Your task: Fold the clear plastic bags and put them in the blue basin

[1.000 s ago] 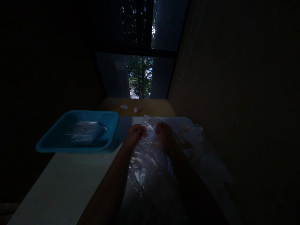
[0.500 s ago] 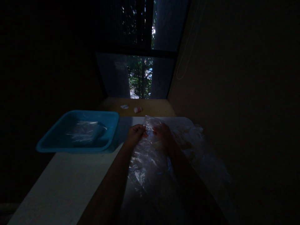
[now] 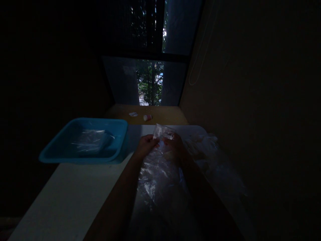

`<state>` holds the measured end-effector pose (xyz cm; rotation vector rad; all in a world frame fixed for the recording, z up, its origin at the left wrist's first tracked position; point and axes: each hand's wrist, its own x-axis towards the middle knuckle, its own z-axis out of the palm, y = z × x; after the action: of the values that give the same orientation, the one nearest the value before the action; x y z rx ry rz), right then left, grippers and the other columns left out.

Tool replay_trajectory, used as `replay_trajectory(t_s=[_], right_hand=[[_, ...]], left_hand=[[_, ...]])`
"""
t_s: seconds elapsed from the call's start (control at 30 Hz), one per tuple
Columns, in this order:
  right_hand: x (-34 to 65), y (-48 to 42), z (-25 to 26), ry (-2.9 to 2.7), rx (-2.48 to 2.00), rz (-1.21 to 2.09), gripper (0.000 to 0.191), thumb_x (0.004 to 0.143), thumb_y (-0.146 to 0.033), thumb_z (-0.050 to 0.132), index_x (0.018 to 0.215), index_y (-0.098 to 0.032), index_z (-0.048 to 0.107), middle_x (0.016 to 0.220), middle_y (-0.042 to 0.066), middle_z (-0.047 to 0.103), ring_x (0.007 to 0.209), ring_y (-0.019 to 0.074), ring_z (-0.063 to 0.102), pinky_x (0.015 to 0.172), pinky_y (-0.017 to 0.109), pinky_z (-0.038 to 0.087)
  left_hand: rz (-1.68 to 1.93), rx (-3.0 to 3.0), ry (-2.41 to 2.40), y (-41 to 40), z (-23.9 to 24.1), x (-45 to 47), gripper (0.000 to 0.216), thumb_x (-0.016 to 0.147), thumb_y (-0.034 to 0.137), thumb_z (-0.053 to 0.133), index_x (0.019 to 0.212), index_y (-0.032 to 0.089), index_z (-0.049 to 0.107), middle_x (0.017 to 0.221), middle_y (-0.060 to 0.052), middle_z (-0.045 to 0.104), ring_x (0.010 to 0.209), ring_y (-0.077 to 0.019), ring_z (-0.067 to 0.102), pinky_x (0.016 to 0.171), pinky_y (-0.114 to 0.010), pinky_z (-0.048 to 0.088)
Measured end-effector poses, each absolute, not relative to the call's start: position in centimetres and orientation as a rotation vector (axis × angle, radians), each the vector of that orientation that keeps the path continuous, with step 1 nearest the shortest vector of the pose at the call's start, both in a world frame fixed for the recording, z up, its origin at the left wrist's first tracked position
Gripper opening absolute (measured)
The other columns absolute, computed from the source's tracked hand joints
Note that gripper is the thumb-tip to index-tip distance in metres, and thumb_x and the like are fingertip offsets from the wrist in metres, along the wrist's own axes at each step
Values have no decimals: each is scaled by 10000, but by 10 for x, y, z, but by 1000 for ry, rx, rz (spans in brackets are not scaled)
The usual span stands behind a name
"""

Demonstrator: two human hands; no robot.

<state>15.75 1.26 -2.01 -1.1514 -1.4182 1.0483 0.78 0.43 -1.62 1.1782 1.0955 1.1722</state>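
Both hands hold a small clear plastic bag (image 3: 163, 131) upright above the white table. My left hand (image 3: 145, 146) pinches its left side between thumb and fingers. On the other side, my right hand (image 3: 175, 146) is closed on the bag, its thumb across the front. Below the hands and between the forearms lies a heap of crinkled clear plastic bags (image 3: 155, 177), shiny in the dim light. Whether the held bag has anything inside is too dark to tell.
A blue plastic basin (image 3: 120, 155) with clear plastic packaging (image 3: 91, 140) in it stands at the left of the white table (image 3: 72, 190). More plastic bags (image 3: 215, 164) lie along the right. A small tub (image 3: 147, 117) and a crumpled white scrap (image 3: 133, 114) lie on the window ledge.
The held bag's top has become flatter and straighter. My left thumb has shifted slightly right and down along it; the heap and basin stay put.
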Motion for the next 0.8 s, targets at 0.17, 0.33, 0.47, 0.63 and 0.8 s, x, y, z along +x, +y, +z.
replay_trajectory(t_s=[0.17, 0.33, 0.47, 0.63, 0.8], right_hand=[[157, 11, -20, -1412, -1145, 1070, 192, 587, -326, 610, 612, -145, 550, 541, -19, 531, 494, 85, 442, 472, 209, 341], [157, 11, -22, -1402, -1112, 1134, 241, 573, -348, 635, 708, -154, 588, 631, -1, 587, 550, 104, 488, 489, 208, 370], [160, 16, -27, -1453, -1119, 1119, 191, 576, -339, 622, 612, -158, 571, 582, -8, 574, 518, 97, 479, 467, 203, 362], [160, 18, -29, -1476, -1136, 1106, 171, 567, -314, 624, 581, -150, 576, 545, -6, 571, 493, 94, 485, 460, 207, 370], [157, 12, -23, -1444, -1116, 1141, 227, 559, -315, 643, 705, -143, 617, 654, 18, 624, 563, 115, 537, 509, 221, 403]], left_hand=[[1104, 1269, 1180, 1, -12, 8, 277, 572, 401, 622, 520, 136, 560, 436, 21, 540, 361, -68, 402, 388, -193, 280], [1110, 1293, 1175, 3, -17, 6, 257, 595, 379, 603, 516, 137, 562, 453, 17, 547, 381, -71, 416, 402, -195, 290], [1130, 1280, 1147, 5, -18, 6, 265, 598, 395, 607, 537, 140, 562, 459, 16, 556, 381, -73, 427, 408, -196, 299], [1148, 1243, 1101, 5, -17, 6, 313, 582, 443, 626, 553, 138, 564, 451, 12, 559, 373, -72, 429, 408, -195, 305], [1201, 1118, 985, 7, -24, 6, 302, 567, 434, 654, 608, 141, 591, 505, 1, 591, 444, -96, 508, 458, -203, 363]])
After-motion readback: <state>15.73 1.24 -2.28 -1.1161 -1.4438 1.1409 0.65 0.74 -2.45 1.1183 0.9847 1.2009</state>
